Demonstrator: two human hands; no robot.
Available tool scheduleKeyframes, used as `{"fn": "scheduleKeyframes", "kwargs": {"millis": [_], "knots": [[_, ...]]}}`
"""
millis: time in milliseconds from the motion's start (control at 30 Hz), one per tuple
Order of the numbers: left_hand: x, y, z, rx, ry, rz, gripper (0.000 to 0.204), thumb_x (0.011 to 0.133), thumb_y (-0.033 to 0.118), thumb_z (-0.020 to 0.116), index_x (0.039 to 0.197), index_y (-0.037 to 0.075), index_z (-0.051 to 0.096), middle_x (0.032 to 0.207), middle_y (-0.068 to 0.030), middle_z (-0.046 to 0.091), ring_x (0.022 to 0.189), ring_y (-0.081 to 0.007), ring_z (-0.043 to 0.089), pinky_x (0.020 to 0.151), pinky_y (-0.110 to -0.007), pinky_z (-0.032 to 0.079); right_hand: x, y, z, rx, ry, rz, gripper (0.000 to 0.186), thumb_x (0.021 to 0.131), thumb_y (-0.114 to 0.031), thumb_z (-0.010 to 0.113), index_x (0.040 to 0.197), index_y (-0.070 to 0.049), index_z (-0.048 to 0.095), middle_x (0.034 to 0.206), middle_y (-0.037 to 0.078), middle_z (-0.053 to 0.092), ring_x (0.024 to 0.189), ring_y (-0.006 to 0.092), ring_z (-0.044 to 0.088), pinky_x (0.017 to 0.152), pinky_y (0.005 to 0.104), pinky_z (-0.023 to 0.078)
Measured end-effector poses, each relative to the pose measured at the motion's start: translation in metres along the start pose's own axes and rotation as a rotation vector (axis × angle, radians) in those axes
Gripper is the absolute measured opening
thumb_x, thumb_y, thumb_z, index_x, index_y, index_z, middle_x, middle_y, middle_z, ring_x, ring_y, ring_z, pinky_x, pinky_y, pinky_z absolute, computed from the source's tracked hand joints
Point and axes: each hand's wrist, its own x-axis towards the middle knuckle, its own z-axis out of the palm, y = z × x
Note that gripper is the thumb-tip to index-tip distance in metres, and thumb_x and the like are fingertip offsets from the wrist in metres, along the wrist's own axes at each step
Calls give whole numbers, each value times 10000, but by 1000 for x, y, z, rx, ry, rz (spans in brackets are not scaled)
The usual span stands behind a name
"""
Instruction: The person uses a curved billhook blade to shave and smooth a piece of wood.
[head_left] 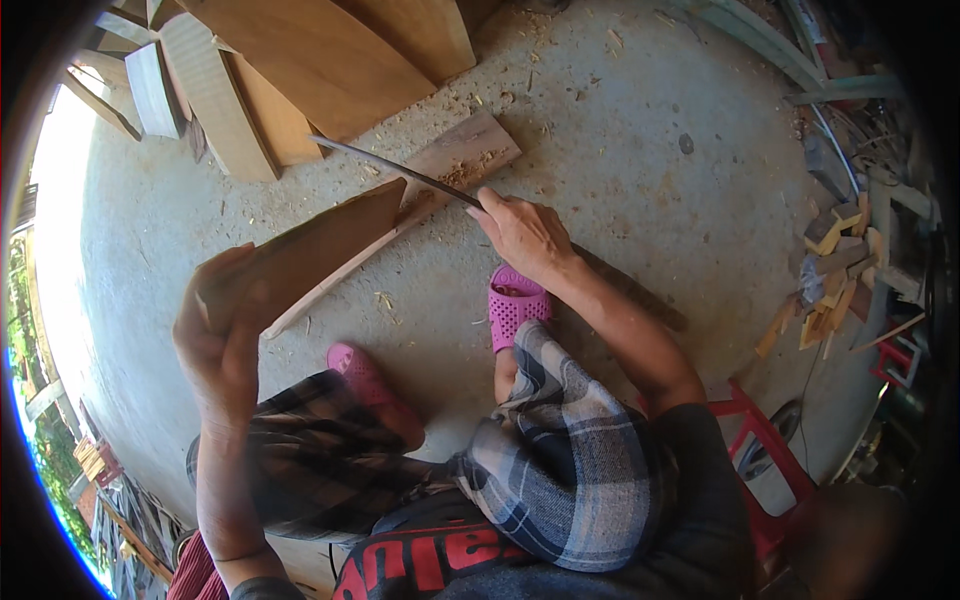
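Observation:
My left hand (222, 330) is closed around the near end of a brown wooden board (315, 245), held tilted. Its far end meets or overlaps a longer plank (470, 150) lying on the floor, with wood shavings on top. In my right hand (522, 232) is a long-handled knife (390, 166), its thin dark blade seen nearly edge-on and pointing up and left. The blade crosses above the plank, just past the board's far end. The knife's thick handle (630, 288) runs back beneath my right forearm. Whether the blade touches wood, I cannot tell.
Several large boards (320, 60) lean and lie at the upper left. Offcuts (835, 275) are heaped at the right, near a red plastic stool (765, 450). Shavings litter the concrete floor (640, 200). My feet in pink clogs (515, 305) stand close to the plank.

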Motion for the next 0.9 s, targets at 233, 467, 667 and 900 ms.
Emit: {"fn": "scheduleKeyframes", "kwargs": {"millis": [233, 467, 667, 900], "knots": [[2, -1, -5, 36, -21, -11, 286, 880, 89, 626, 1142, -26, 628, 1039, -92, 682, 964, -142, 606, 885, -280, 461, 0, 2, 6, -53, -131, 80, 249, 977, -305, 526, 955, -58, 506, 706, 190, 649, 707, 407, 663, 573, 485, 519], [-7, -4, -2, 44, 6, 24, 301, 875, 97, 641, 1149, -26, 628, 1074, -109, 680, 1026, -165, 611, 924, -293, 450, 3, 2, -3, 22, -64, 55, 234, 980, -283, 530, 968, -50, 503, 720, 192, 646, 696, 414, 651, 571, 505, 502], [-9, -3, -2, 46, 16, 9, 301, 874, 93, 640, 1148, -31, 627, 1053, -111, 682, 1024, -173, 611, 931, -299, 449, -3, -5, -2, 87, -71, 45, 217, 975, -248, 552, 947, -38, 505, 745, 193, 644, 673, 404, 643, 555, 486, 499], [-9, -6, -2, 43, 37, 1, 305, 868, 111, 646, 1140, -23, 632, 1052, -112, 679, 1000, -170, 615, 907, -296, 462, -5, -7, 7, 46, 71, -11, 215, 968, -250, 561, 975, -39, 519, 746, 186, 647, 678, 409, 645, 558, 494, 506]]}}
